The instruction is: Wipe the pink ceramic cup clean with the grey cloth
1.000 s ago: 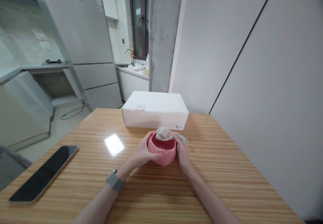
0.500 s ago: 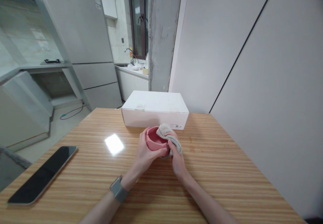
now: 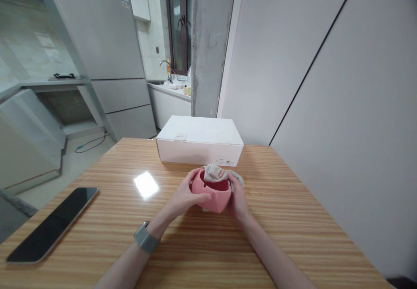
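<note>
A pink ashtray (image 3: 213,198), faceted and with small notches in its rim, is held between my hands above the table, its opening facing up. My left hand (image 3: 187,197) grips its left side, thumb across the front wall and fingers behind. On the other side my right hand (image 3: 239,200) is closed on a light grey cloth (image 3: 215,173), which lies over the back and right of the rim. Part of the cloth dips toward the inside, and a bit shows beneath the ashtray. The right fingertips are mostly hidden behind cloth and ashtray.
Just beyond my hands a white box (image 3: 200,150) sits on the wood-grain table (image 3: 280,232). A dark-screened phone (image 3: 54,224) lies at the left edge. A fridge (image 3: 97,41) and a sink counter are in the background, with a white wall (image 3: 325,106) at right.
The ashtray has turned and shifted slightly right and nearer, showing more of its front wall. My right hand and the cloth have moved right, round to the far right of the rim.
</note>
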Tool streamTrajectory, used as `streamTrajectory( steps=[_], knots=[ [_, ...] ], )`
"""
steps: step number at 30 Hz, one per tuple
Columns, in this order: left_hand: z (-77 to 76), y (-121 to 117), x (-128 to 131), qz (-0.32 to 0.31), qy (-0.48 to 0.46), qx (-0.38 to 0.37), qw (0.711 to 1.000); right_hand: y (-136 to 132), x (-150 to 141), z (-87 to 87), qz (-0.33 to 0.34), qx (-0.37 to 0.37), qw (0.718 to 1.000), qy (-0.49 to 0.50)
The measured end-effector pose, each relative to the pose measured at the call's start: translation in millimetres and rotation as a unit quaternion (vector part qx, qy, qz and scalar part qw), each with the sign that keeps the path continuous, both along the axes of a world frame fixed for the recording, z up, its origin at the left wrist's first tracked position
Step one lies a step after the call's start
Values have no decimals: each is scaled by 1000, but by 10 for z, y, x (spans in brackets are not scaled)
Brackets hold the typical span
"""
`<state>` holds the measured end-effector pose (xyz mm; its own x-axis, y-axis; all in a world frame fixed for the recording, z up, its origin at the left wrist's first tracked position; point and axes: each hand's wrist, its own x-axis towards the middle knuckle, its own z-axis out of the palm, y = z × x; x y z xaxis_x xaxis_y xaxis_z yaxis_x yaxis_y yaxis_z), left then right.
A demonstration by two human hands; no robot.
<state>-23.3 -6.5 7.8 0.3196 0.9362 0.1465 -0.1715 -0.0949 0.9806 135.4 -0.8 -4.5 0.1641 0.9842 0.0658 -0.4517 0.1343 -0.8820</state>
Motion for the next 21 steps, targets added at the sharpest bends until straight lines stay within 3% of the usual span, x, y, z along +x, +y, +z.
streamTrajectory(
  steps=[3, 7, 15, 21],
  knots=[
    [-3, -12, -11, -53, -26, 0, 998, -27, -8, 27, 13, 13, 1000, -2],
    [11, -18, -18, -47, -8, 15, 999, -23, 5, 12, 19, 16, 1000, -8],
    [3, -48, 59, 82, 57, 59, 993, -8, -20, -20, 24, 29, 999, -13],
    [-6, -108, 154, 222, 119, 138, 958, -97, -124, -84, -19, 73, 996, -38]
  ],
)
